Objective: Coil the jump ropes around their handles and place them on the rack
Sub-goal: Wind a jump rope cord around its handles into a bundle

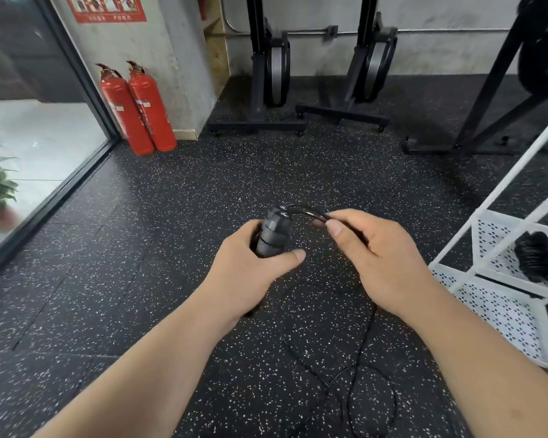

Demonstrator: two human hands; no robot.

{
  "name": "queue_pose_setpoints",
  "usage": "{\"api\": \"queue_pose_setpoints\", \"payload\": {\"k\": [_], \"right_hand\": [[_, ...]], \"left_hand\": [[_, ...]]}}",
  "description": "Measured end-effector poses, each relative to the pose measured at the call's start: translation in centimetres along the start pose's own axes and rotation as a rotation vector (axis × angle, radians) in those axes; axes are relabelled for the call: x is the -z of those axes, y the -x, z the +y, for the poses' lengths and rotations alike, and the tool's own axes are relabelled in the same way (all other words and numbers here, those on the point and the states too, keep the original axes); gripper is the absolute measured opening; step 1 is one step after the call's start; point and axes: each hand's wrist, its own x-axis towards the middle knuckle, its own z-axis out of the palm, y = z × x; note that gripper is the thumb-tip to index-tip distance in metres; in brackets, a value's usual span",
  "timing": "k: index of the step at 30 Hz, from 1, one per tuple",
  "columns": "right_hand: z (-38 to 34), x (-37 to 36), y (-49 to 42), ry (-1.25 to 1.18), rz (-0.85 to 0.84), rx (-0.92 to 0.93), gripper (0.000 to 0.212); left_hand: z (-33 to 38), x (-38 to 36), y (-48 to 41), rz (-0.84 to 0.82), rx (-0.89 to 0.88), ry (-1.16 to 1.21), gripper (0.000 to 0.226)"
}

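Gym floor [171, 216] | left hand [247, 273] grips handles [272, 233] | right hand [377, 257] seemingly pinches rope [305, 209] just beside

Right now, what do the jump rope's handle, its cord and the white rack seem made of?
Black ribbed jump-rope handle: likely matte plastic or foam; dull, no glare. Thin black cord: probably glossy PVC or coated wire; shines, holds springy loops. White perforated rack: apparently painted sheet metal; punched holes.
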Motion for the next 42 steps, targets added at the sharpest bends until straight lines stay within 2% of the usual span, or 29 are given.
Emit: {"api": "queue_pose_setpoints", "payload": {"k": [6, 10, 14, 15, 20, 28, 33, 37, 40, 42], "right_hand": [[-0.5, -0.9, 0.2, 0.048, 0.025, -0.009, 0.024], [-1.3, -2.8, 1.0, 0.107, 0.035, 0.012, 0.024], [-1.6, -4.7, 1.8, 0.128, -0.014, 0.043, 0.031], [-1.8, -5.2, 2.1, 0.132, -0.033, 0.044, 0.034], [-2.0, -6.8, 3.1, 0.219, -0.063, 0.063, 0.048], [-2.0, -7.0, 3.3, 0.261, -0.007, 0.093, 0.045], [-2.4, -6.7, 3.7, 0.267, -0.013, 0.085, 0.045], [-3.0, -6.8, 4.1, 0.324, -0.072, 0.101, 0.053], [-2.7, -7.4, 4.0, 0.283, -0.094, 0.111, 0.058], [-2.4, -7.4, 3.9, 0.224, -0.083, 0.122, 0.056]], "left_hand": [[0.2, -1.5, 0.4, -0.033, 0.172, 0.516, 0.035], [0.1, -2.4, 0.8, -0.077, 0.292, 0.757, 0.045], [0.0, -3.0, 0.8, 0.018, 0.461, 0.943, 0.083], [0.1, -3.0, 0.8, 0.06, 0.48, 0.969, 0.081], [0.4, -3.1, 0.6, 0.177, 0.493, 0.982, 0.041], [0.0, -2.5, 0.1, 0.226, 0.449, 1.026, 0.008], [0.5, -2.3, 0.2, 0.203, 0.401, 1.047, 0.006], [1.3, -2.2, 0.7, 0.186, 0.464, 1.062, 0.038], [1.4, -2.3, 0.9, 0.177, 0.489, 1.134, 0.018], [0.8, -2.4, 0.9, 0.171, 0.51, 1.166, 0.013]]}}
